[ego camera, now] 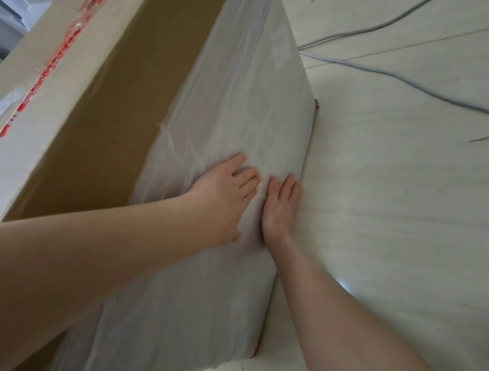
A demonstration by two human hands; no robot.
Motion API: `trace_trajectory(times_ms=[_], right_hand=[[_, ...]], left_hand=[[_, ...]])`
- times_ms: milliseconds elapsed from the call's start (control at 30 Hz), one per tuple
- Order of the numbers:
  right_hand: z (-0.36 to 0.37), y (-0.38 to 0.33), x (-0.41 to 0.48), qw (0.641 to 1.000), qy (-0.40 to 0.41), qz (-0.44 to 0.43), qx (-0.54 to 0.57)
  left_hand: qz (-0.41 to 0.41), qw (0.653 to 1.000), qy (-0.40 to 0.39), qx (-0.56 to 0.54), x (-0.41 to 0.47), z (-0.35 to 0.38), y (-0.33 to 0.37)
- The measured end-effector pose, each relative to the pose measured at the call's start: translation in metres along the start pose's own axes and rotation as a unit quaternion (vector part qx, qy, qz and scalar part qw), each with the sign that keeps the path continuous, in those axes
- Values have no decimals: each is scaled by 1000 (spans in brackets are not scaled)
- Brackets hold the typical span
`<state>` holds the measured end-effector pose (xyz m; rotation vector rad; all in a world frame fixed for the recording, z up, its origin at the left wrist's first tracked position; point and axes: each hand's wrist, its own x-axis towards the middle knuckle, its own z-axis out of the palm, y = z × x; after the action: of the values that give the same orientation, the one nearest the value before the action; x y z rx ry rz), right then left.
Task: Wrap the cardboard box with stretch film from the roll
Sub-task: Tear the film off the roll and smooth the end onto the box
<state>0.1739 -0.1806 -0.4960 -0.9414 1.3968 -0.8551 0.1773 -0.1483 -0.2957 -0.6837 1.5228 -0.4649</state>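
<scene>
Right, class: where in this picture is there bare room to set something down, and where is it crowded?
Bare floor lies right of the right hand, between the cardboard box and the cables. Crowded: the far floor under the cables, and the stretch film where the left hand presses.
</scene>
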Motion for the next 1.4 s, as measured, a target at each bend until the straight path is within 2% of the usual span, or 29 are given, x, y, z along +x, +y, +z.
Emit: trace_trajectory(times_ms=[167, 267, 400, 633, 1033, 1100, 1200, 1400], right_hand=[[-12, -8, 3, 999, -41, 10, 1], [-28, -24, -1, 1000, 15, 20, 14], [-32, -39, -30, 995, 55, -58, 52], [-6, -48, -60, 996, -24, -55, 69], [-7, -51, -53, 997, -33, -39, 65], [-18, -57, -52, 997, -9, -38, 70], [-28, -69, -63, 992, 49, -79, 88], [-11, -88, -96, 990, -41, -117, 62]], left_hand=[[-15, 1000, -1, -9, -3, -4, -2], [-45, 999, 14, -21, -7, -13, -10], [-60, 998, 31, -15, -16, -20, -21], [-54, 998, 17, 18, -28, -7, -25], [-58, 998, 19, 5, -26, -8, -29], [-72, 997, 36, -19, -31, -14, -35], [-88, 994, 54, -27, -42, -20, -46], [-94, 995, 17, 8, -55, -13, -49]])
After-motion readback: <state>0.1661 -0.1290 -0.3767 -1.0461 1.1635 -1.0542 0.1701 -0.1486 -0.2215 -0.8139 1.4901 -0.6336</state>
